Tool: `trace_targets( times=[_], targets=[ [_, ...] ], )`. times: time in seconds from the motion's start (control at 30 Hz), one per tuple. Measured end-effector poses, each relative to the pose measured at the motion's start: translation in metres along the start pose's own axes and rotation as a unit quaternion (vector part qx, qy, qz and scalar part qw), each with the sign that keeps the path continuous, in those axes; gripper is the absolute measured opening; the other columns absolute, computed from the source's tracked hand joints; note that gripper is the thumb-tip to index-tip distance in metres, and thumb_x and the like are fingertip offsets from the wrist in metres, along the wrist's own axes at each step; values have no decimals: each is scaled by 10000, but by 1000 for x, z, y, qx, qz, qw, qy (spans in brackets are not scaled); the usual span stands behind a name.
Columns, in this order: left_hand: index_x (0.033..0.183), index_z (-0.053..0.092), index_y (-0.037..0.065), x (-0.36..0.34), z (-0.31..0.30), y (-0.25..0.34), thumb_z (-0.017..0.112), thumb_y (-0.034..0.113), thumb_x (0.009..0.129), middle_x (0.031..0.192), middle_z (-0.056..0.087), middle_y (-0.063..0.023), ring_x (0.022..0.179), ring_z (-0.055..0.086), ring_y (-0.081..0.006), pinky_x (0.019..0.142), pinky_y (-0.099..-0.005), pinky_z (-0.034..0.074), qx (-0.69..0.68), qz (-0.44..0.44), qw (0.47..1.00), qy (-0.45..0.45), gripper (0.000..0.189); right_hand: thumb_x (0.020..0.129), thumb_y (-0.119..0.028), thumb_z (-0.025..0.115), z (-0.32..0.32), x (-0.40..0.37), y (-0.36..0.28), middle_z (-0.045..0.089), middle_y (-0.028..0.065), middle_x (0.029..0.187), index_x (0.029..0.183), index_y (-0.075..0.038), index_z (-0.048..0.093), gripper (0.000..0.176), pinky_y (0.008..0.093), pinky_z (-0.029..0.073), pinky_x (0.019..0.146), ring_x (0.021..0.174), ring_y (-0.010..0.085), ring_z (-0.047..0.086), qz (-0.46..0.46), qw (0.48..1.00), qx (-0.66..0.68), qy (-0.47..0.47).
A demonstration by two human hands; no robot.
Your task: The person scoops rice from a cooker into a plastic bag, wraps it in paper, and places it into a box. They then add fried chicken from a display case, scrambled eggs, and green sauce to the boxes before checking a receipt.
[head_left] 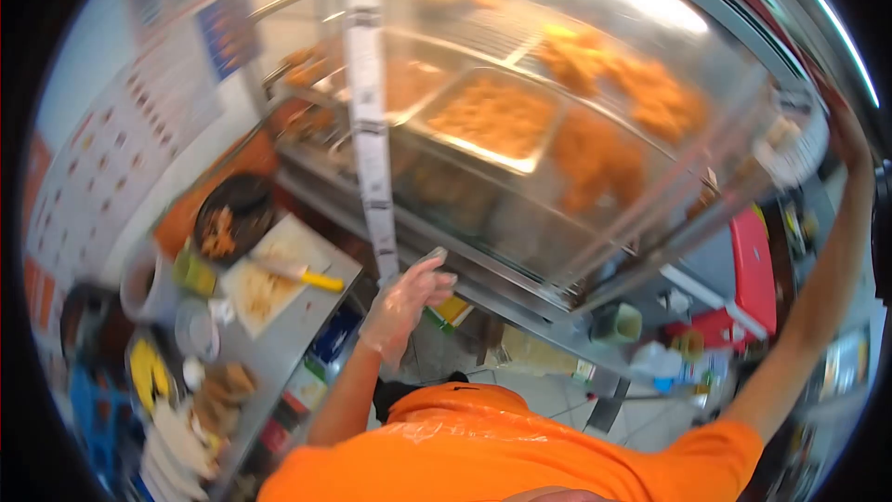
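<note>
My left hand (409,302), in a clear plastic glove, is raised in front of the heated food display cabinet (446,265) with its fingers stretched out. A long white strip (368,112) with dark printed marks runs down the cabinet's front, its lower end beside that hand. My right hand (841,125) reaches up to the cabinet's upper right corner, near a round white thing (794,144); its fingers are blurred and partly hidden. Behind the glass lie a metal tray (527,165) of small fried pieces and larger pieces of fried food (595,158).
On the left counter (321,316) are a cutting board (316,246), a yellow-handled knife (321,281), a dark pan (232,214) with food and a green container (193,271). A red box (753,260) stands at the right. Tiled floor (548,392) shows below.
</note>
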State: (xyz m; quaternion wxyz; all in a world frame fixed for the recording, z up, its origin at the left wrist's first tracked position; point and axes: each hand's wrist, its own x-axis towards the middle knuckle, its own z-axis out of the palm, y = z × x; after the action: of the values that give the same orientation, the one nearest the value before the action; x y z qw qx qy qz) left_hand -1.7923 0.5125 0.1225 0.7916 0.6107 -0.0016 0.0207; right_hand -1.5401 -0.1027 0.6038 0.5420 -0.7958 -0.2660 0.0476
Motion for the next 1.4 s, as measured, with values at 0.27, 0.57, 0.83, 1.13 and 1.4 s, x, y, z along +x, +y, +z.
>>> trace_targets(
  times=[0.27,0.57,0.83,1.13,1.4],
  targets=[
    [1354,552,24,32,-36,8,474,414,1057,1074,695,-103,973,648,-175,911,-334,506,-68,27,993,98,497,1059,-425,421,76,-22,-17,719,41,1045,1294,-160,601,398,223,416,451,690,119,644,135,962,-93,218],
    [1094,656,-15,85,-135,39,702,68,927,946,677,-44,875,664,-127,826,-275,559,-95,190,960,182,192,1035,-283,541,219,-92,-78,436,0,600,958,-40,605,263,258,281,417,485,85,354,-296,647,-291,640],
    [953,651,31,142,-219,102,746,-23,847,868,669,-39,746,629,-100,691,-236,543,-49,283,946,149,153,1002,-161,554,432,20,-31,701,106,1074,1089,7,699,238,331,533,884,1063,190,643,-412,678,-496,353],
    [1095,682,-13,195,-219,190,668,141,957,788,609,-5,666,515,-64,614,-221,418,-59,254,965,-4,207,903,-187,731,618,182,23,669,129,1179,1360,-31,534,521,335,539,872,1045,202,662,-212,916,-167,298],
    [1147,657,17,243,-176,261,708,233,947,1076,675,-70,1063,619,-142,957,-300,487,-17,371,924,-90,299,897,-323,744,657,229,24,759,119,892,1233,0,620,483,261,538,689,794,146,729,-126,929,-95,335]
  ],
)
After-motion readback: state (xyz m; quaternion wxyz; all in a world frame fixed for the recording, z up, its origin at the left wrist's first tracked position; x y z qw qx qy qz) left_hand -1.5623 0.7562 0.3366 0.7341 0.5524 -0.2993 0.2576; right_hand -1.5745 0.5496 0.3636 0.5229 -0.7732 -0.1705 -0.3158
